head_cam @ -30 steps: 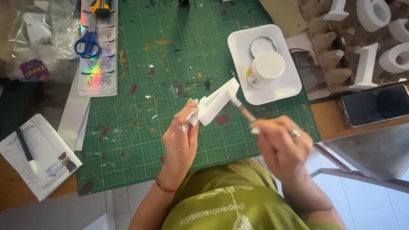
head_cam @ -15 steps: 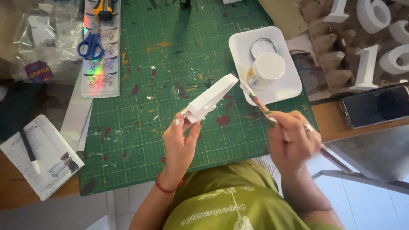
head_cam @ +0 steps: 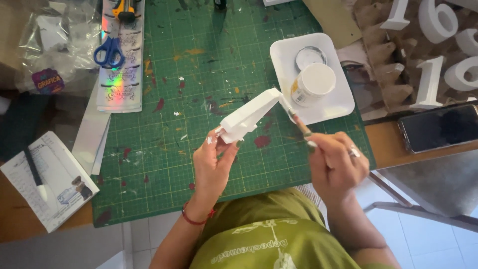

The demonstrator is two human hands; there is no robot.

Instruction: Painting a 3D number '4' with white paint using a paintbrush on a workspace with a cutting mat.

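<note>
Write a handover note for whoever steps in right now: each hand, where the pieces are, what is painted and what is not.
Left hand: raised above the green cutting mat, pinching the lower end of a white block piece that slants up to the right.
Right hand: holds a thin paintbrush, bristles touching the piece's upper end.
Paint: open white pot and its lid sit on the white tray at the mat's right edge.
Done: the piece looks white all over its visible faces; hidden faces cannot be judged.
Left: white numerals stand on the cardboard at right; whether they need more paint cannot be told.
</note>
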